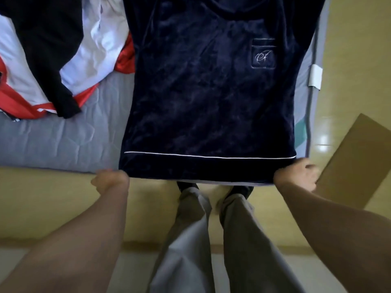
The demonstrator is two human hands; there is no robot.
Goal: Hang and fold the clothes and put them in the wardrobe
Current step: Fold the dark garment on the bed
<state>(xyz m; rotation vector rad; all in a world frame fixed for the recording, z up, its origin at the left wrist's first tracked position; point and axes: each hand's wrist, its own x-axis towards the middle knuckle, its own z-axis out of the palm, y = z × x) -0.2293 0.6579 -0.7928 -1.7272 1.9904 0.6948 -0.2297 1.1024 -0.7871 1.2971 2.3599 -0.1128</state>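
Grey trousers (190,240) and two bare forearms are seen closest, stretched toward the bed's near edge. The navy velvet top (207,92) is gripped at both hem corners: the left hand (110,180) is curled round the left one and the right hand (296,174) round the right. The top is spread flat, pocket side up, on the grey mattress (63,140), with its hem overhanging the edge. White, red and black clothes (42,60) are heaped to its left, and a cardboard sheet (355,157) is seen just beside the right hand.

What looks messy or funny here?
The navy top lies flat and straight, with the left hand and right hand gripping its bottom corners. The odd bit is the heap of black, white and red clothes crumpled beside it on the bed. A cardboard piece sits on the floor.
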